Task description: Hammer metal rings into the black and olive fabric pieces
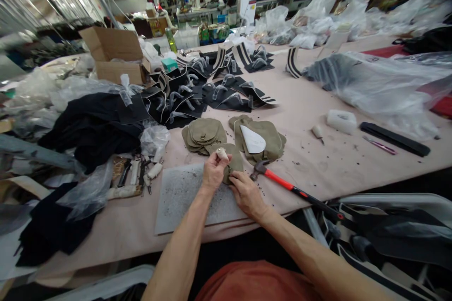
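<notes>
Rust-red clothing (pixel 254 283) below, left grip (pixel 216 168) holds pale handle (pixel 222 153) over olive flap (pixel 236 154).

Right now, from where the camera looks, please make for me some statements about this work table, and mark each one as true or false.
1. The left hand holds a small pale object. True.
2. The right hand grips the hammer. False: the hammer lies on the table, and the hand touches an olive piece.
3. A white rounded shape lies on the right olive pile. True.
4. The cardboard box is closed. False: its flaps stand open.
5. The grey board is perfectly clean. False: dark specks are scattered on it.
</notes>
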Action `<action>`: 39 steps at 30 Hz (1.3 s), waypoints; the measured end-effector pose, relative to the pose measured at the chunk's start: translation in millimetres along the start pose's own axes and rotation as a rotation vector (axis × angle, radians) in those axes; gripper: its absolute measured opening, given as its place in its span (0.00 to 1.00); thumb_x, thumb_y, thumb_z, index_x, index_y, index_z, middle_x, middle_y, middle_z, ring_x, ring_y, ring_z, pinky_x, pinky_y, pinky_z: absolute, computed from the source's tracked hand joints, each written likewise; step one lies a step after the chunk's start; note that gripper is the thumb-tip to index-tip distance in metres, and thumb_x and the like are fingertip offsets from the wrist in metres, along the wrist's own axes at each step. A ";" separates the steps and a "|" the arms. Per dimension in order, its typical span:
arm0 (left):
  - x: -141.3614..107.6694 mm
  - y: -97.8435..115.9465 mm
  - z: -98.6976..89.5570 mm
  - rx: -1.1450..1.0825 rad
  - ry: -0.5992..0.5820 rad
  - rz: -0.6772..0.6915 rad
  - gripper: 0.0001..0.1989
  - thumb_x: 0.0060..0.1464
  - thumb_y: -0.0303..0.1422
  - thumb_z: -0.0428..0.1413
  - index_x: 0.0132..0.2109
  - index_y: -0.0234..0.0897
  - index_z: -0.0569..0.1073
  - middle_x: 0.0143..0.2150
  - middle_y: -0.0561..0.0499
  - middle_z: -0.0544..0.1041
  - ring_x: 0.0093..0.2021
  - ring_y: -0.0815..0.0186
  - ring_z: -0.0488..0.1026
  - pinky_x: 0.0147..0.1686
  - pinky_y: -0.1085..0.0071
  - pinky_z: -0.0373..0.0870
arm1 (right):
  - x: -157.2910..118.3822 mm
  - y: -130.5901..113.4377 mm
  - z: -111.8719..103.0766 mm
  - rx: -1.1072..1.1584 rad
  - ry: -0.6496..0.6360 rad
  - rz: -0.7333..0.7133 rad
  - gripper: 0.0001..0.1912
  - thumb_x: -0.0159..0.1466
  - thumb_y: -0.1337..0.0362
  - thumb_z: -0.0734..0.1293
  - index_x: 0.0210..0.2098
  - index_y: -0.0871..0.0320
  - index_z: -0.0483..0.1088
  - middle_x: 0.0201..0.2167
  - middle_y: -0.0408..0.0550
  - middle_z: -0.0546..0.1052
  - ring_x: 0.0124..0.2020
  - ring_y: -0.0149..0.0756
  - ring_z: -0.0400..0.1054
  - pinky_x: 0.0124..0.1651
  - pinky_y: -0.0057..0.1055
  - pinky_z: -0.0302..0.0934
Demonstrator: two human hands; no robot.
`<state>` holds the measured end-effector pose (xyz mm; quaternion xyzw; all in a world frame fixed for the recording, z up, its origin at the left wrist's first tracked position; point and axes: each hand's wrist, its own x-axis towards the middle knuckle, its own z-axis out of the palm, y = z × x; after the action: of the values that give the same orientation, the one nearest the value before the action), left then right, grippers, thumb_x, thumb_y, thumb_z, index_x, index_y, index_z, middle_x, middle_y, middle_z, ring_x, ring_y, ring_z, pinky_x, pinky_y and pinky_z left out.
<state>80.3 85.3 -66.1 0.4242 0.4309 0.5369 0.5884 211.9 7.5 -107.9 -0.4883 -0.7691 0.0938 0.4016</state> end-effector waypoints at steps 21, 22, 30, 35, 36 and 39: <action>-1.3 -18.8 -6.1 0.156 0.032 0.063 0.20 0.52 0.49 0.64 0.40 0.36 0.72 0.34 0.49 0.81 0.35 0.62 0.80 0.39 0.68 0.78 | -14.3 -18.0 -4.0 -0.088 0.038 0.236 0.15 0.66 0.70 0.62 0.51 0.58 0.72 0.51 0.55 0.74 0.51 0.46 0.65 0.54 0.46 0.60; -1.1 -19.0 -6.7 0.136 0.041 0.056 0.21 0.52 0.49 0.64 0.40 0.36 0.72 0.34 0.49 0.80 0.34 0.62 0.80 0.39 0.67 0.78 | -14.2 -18.0 -3.6 -0.072 0.045 0.237 0.15 0.66 0.70 0.62 0.52 0.59 0.71 0.51 0.56 0.74 0.52 0.46 0.65 0.54 0.46 0.60; -0.7 -17.9 -6.7 0.116 0.014 0.047 0.23 0.50 0.49 0.66 0.42 0.36 0.72 0.34 0.49 0.81 0.34 0.62 0.81 0.39 0.66 0.79 | -15.1 -17.0 -3.9 -0.047 0.037 0.245 0.16 0.66 0.70 0.62 0.52 0.60 0.70 0.52 0.57 0.73 0.53 0.46 0.66 0.55 0.46 0.61; 0.3 -20.9 -7.9 0.178 -0.010 0.077 0.20 0.53 0.49 0.64 0.40 0.37 0.72 0.33 0.50 0.80 0.34 0.63 0.80 0.39 0.68 0.78 | -14.9 -18.0 -3.4 -0.055 0.022 0.248 0.16 0.66 0.70 0.62 0.52 0.61 0.70 0.52 0.57 0.73 0.52 0.46 0.66 0.55 0.45 0.61; 0.2 -21.6 -8.2 0.201 -0.014 0.087 0.19 0.54 0.48 0.63 0.40 0.37 0.72 0.33 0.50 0.80 0.34 0.63 0.80 0.39 0.68 0.78 | -14.8 -18.4 -3.6 -0.055 0.013 0.245 0.16 0.66 0.70 0.62 0.52 0.61 0.70 0.52 0.58 0.73 0.52 0.46 0.66 0.55 0.45 0.61; -2.5 -21.6 -8.4 0.348 -0.023 0.148 0.13 0.59 0.44 0.58 0.40 0.38 0.72 0.34 0.48 0.81 0.35 0.62 0.79 0.39 0.68 0.76 | -13.8 -18.0 -9.6 -0.060 -0.025 0.224 0.16 0.65 0.70 0.62 0.52 0.60 0.71 0.52 0.57 0.73 0.52 0.46 0.66 0.54 0.44 0.63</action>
<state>77.8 81.7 -89.0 0.5563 0.4777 0.4913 0.4700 209.3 -15.4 -99.2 -0.5819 -0.7170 0.1213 0.3641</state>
